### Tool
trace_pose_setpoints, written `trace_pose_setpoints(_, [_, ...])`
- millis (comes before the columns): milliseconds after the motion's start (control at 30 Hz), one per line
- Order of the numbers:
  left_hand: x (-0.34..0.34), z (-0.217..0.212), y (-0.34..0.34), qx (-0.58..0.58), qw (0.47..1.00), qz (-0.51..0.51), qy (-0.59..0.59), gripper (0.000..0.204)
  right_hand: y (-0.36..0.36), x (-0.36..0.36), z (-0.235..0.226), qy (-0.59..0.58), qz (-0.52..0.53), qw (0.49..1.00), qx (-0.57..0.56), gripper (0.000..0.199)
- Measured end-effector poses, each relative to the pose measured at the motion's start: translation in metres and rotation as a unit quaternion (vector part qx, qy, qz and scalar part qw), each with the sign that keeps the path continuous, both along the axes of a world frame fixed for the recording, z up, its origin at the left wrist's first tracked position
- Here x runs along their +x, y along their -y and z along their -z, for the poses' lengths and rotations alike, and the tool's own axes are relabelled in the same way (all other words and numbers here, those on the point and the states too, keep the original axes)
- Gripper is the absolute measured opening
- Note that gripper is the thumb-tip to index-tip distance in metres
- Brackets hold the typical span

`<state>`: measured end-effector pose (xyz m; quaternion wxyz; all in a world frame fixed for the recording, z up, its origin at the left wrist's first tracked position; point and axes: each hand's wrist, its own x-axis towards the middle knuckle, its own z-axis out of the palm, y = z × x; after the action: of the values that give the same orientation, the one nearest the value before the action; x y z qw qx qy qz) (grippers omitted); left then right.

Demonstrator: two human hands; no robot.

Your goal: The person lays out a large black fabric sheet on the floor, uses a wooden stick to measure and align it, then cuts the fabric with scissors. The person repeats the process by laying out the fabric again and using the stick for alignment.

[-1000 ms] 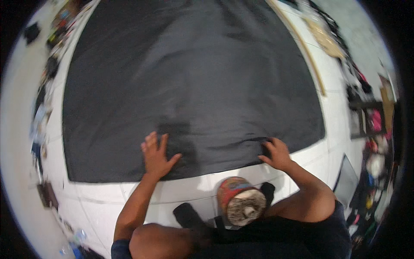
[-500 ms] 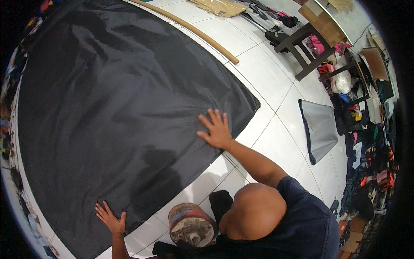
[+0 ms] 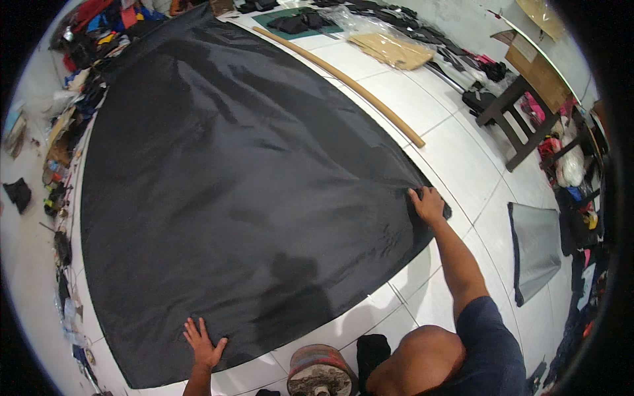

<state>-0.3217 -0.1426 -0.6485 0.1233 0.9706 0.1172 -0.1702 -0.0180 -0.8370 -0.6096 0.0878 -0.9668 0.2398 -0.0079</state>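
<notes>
A large black fabric sheet lies spread flat on a white tiled floor. My left hand rests palm down on the sheet's near edge, fingers spread. My right hand is stretched far out to the right. It presses flat on the sheet's right corner, where the cloth shows small wrinkles. Neither hand holds anything.
A long wooden stick lies along the sheet's far right edge. A round roll and a black cloth sit near my body. A grey fabric piece, a dark wooden table, cardboard pieces and clutter ring the floor.
My right hand has slid further right along the sheet to its corner, arm now extended. My left hand stays on the near edge. The view has swung.
</notes>
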Motion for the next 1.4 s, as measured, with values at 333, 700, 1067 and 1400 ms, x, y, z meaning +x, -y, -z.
trace_pose_setpoints(333, [0.01, -0.038, -0.003, -0.059, 0.998, -0.007, -0.017, 0.115, -0.259, -0.221, -0.084, -0.113, -0.773, 0.517, 0.349, 0.045])
trace_pose_setpoints(700, [-0.013, -0.013, -0.009, 0.019, 0.996, 0.061, 0.069, 0.096, -0.276, -0.267, -0.075, -0.149, -0.81, 0.488, 0.29, 0.041])
trace_pose_setpoints(1067, [-0.023, 0.003, -0.015, 0.024, 0.991, 0.093, 0.092, 0.088, -0.283, -0.233, -0.121, 0.091, -0.602, 0.712, 0.349, 0.031])
trace_pose_setpoints(1400, [-0.016, -0.004, -0.005, 0.042, 0.99, 0.114, 0.077, 0.091, -0.319, -0.169, -0.089, 0.079, -0.575, 0.771, 0.264, 0.032])
